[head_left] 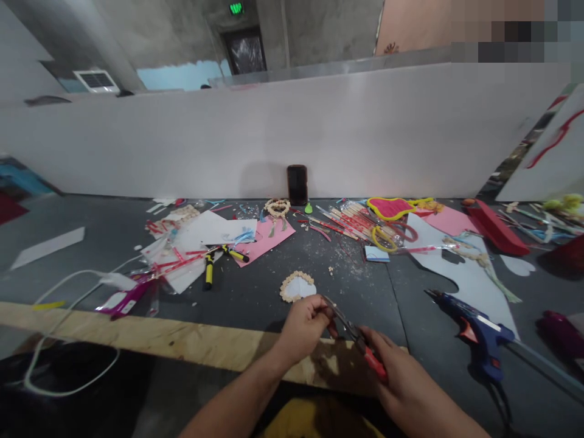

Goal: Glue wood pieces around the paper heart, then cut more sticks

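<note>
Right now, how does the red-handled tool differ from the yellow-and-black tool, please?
Colour: the red-handled tool shows red on its handle, whereas the yellow-and-black tool combines two colours.
Place: the red-handled tool is held in the right grip; the yellow-and-black tool lies untouched, farther left.
Pose: the yellow-and-black tool's handles are spread wide; the red-handled tool's spread is partly hidden.
Both have brightly coloured handles.

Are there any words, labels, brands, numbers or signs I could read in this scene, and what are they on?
Nothing is legible.
Green lit sign high at the back: characters too blurred to read.
Blue glue gun: pale strip, too small to read.
Purple item at left: pale patch, nothing legible.
Phone: dark screen, no text visible.
Red-handled tool in the right hand: no lettering visible.
</note>
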Demonstrator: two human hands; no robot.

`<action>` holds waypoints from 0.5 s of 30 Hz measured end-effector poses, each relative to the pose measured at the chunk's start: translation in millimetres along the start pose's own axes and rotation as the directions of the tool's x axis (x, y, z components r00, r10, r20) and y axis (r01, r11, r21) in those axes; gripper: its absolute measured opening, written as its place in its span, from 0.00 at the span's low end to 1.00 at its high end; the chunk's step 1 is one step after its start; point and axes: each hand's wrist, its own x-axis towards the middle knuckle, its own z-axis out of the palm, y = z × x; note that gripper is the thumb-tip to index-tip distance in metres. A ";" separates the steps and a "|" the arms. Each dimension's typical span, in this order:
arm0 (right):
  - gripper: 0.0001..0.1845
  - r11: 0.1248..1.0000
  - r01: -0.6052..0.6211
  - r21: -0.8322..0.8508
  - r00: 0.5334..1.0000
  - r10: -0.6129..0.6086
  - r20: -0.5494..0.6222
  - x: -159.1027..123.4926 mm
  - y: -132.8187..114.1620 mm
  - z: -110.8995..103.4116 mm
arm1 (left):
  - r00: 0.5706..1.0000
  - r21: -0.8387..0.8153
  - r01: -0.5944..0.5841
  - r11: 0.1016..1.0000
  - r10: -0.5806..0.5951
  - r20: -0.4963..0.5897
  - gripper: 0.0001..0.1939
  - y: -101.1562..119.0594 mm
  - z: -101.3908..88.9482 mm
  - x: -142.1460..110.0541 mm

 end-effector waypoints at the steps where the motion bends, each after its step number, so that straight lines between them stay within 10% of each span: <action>1: 0.27 1.000 0.003 0.014 1.000 -0.003 0.002 0.0 0.7 -1.3 | 1.000 0.000 0.000 1.000 0.000 -0.001 0.11 -0.9 -0.2 0.5; 15: 0.24 0.962 -0.014 0.271 0.998 -0.004 0.064 2.6 -6.9 -15.1 | 0.997 0.037 0.065 0.997 -0.063 -0.037 0.12 -0.9 -1.6 1.8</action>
